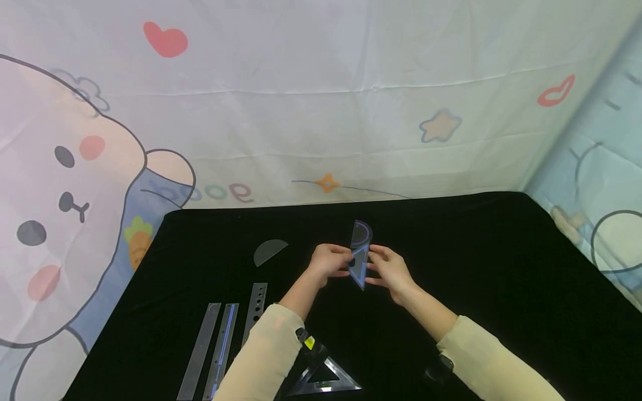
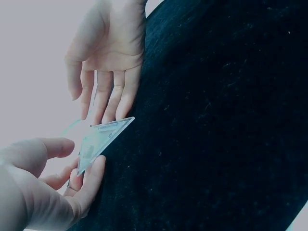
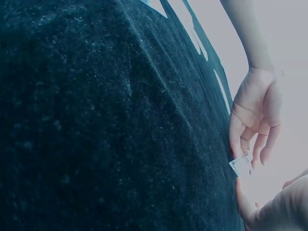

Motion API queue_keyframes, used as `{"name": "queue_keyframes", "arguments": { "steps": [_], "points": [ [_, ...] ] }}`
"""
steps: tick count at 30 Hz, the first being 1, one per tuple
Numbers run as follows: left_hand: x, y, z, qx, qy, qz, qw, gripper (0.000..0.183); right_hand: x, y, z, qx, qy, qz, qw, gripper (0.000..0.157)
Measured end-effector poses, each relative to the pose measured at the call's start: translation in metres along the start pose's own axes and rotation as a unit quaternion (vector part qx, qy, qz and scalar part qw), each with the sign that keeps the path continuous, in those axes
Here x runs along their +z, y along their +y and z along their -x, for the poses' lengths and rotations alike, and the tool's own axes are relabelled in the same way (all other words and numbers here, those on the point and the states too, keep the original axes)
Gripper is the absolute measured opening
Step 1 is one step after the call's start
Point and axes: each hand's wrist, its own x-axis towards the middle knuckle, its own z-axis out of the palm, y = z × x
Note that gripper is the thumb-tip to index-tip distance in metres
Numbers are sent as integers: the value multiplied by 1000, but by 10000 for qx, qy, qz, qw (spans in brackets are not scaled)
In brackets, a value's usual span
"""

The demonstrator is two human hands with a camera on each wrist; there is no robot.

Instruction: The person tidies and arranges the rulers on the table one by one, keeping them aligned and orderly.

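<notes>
I have the left hand [image 1: 328, 260] and right hand [image 1: 393, 273] loosely extended, fingertips touching a small triangle [image 1: 359, 267] above the table [image 1: 481, 267], toward its far edge. With neither hand curled round it, I judge it could slip if one eases off. I count two triangles, the other [image 1: 345, 380] toward the near edge; two protractors [image 1: 270, 252]; three rulers [image 1: 200, 351] toward the left edge.

There are three rulers [image 1: 199, 351], two set squares [image 1: 359, 266] and two protractors [image 1: 271, 252].
</notes>
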Motion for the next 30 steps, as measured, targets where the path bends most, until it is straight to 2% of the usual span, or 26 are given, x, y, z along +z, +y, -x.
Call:
{"name": "queue_keyframes", "arguments": {
  "steps": [9,18,26,30],
  "points": [
    [1,0,3,145,-14,-5,9999,25,1,-1,3,-53,-54,-127,9999,44],
    [-1,3,8,282,-190,47,9994,33,2,-3,7,-147,-77,-212,9996,46],
    [0,4,9,399,-381,22,9985,32,0,0,7,-177,226,-263,9992,47],
    [0,4,11,410,-457,-46,9981,32,-3,0,7,-141,247,-260,9993,48]
  ]
}}
